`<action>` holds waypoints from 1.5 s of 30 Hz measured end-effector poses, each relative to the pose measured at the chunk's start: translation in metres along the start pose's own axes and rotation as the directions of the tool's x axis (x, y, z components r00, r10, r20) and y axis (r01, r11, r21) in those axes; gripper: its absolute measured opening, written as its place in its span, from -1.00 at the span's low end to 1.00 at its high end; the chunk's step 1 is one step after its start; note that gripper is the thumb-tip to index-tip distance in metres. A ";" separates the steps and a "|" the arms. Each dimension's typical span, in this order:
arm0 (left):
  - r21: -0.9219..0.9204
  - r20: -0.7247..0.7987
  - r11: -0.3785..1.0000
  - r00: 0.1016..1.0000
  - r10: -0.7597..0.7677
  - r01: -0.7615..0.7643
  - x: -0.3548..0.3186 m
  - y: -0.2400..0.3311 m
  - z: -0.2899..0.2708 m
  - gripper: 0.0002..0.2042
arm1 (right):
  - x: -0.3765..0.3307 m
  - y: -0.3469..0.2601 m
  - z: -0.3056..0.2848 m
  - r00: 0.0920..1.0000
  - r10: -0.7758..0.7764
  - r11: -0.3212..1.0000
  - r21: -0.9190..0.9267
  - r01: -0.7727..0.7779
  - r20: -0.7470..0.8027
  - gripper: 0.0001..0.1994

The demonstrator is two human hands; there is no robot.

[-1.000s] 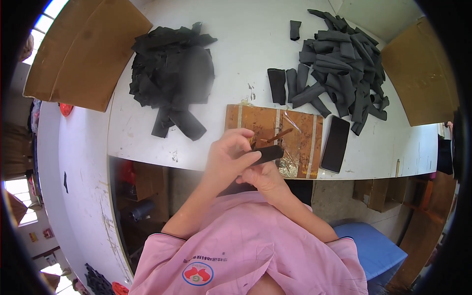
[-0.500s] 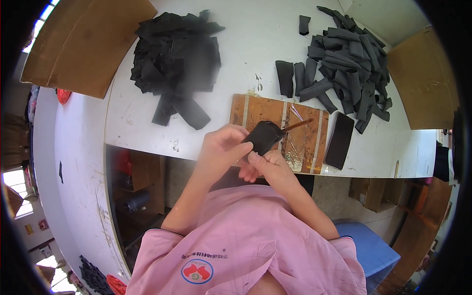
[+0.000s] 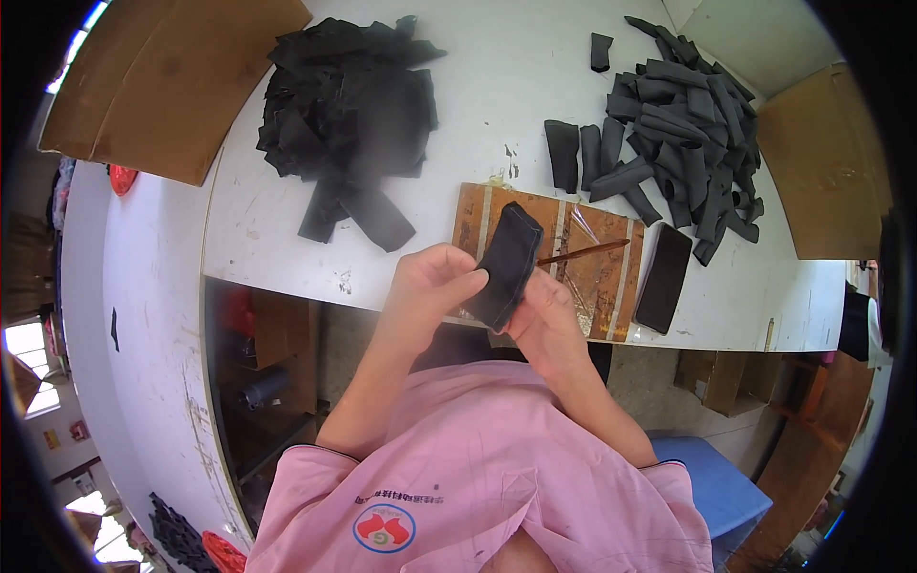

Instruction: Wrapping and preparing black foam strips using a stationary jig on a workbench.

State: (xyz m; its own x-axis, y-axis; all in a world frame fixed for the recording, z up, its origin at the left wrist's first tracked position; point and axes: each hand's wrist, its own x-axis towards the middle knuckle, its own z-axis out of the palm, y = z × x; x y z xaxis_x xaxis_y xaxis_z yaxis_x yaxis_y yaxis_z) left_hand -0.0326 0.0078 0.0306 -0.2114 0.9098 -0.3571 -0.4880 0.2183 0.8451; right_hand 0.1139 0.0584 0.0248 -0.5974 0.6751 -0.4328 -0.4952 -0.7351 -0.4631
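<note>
A small black fabric piece, longer than wide with a seam along its edge, is held tilted above the near edge of the wooden board. My left hand pinches its left side between thumb and fingers. At its lower right edge, my right hand has closed its fingers on the same piece. A thin brown stick points right from beside the fabric, over the board. Its left end is hidden, so whether it is held or lying there is unclear.
A pile of flat black fabric pieces lies far left, a heap of dark fabric tubes far right. Next to the board is a black phone. Cardboard boxes flank the white table; a blue stool stands lower right.
The fabric piece has turned from bunched and slanting to more upright and longer in view. My right hand has shifted slightly right; the stick has moved a little right against the board.
</note>
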 end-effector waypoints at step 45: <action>0.644 -0.138 0.721 0.888 0.438 -0.256 -0.014 -0.016 0.014 -0.91 | 0.006 -0.005 0.006 0.733 -0.429 -0.001 -0.812 0.584 0.528 -0.85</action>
State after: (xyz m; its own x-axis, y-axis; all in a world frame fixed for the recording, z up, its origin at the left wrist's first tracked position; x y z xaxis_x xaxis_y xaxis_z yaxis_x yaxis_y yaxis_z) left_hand -0.0100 -0.0036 0.0277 -0.5183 0.8552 -0.0015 0.2476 0.1518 0.9569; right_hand 0.1087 0.0657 0.0287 -0.5588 0.7770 0.2899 0.1634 0.4459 -0.8800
